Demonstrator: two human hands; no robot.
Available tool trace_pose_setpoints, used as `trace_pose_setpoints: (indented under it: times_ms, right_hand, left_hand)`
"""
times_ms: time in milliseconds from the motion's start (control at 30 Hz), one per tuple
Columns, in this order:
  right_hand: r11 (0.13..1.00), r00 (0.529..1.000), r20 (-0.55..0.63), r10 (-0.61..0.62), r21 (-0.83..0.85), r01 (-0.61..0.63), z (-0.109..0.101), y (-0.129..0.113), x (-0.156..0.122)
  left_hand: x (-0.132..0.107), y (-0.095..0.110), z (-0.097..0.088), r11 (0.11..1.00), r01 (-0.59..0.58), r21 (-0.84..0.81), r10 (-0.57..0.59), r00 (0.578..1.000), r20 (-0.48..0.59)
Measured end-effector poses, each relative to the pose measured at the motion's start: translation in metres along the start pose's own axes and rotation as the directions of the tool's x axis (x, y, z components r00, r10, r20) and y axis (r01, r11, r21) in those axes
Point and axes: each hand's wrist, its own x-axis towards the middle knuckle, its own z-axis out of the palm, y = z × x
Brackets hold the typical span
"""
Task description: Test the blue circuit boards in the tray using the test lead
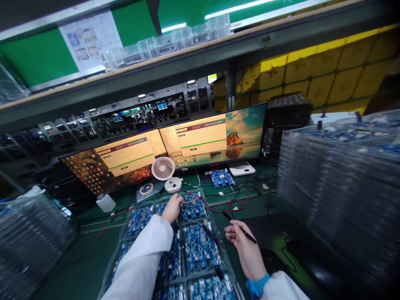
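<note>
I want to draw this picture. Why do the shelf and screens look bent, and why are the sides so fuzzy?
Head view: the wide lens bends and tilts the shelf and monitors; the tray stacks at the edges smear into blur; the right hand holding the pen and the left hand on the circuit boards look sharper; ceiling lights glare.

Green bench (93, 254) carries clear tray (190, 250) of blue boards under both hands. Beyond left hand (171, 208): small fan (163, 170), tape roll (146, 189), 2 monitors (175, 150). Beyond right hand (246, 250): loose blue board (222, 178), white box (241, 168). Tray stacks (340, 187) far R & L.
</note>
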Motion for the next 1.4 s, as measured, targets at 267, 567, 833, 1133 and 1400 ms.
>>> trace_pose_setpoints:
  times_ms: [267, 567, 833, 1133, 1400]
  right_hand:
    - [1.000, 1.000, 0.005, 0.002, -0.004, -0.002, 0.000, 0.002, 0.000]
    - [1.000, 1.000, 0.008, 0.000, -0.012, 0.000, 0.000, 0.003, 0.001]
    - [1.000, 1.000, 0.025, 0.015, -0.015, -0.014, 0.003, 0.001, -0.001]
    - [1.000, 1.000, 0.025, 0.013, -0.025, -0.012, 0.001, 0.005, -0.001]
    - [0.999, 1.000, 0.010, -0.013, -0.047, 0.013, 0.001, 0.004, 0.000]
  left_hand:
    - [-0.002, 0.006, 0.000, 0.959, 0.048, 0.281, -0.060, 0.998, 0.034]
    - [0.031, 0.044, 0.036, 0.981, -0.128, 0.146, 0.110, 0.986, 0.125]
    - [0.044, 0.065, 0.045, 0.972, -0.233, -0.008, 0.233, 0.965, 0.120]
    - [0.038, 0.075, 0.042, 0.961, -0.273, -0.036, 0.275, 0.950, 0.151]
    - [0.002, 0.092, 0.016, 0.939, -0.072, 0.337, 0.040, 0.994, 0.100]
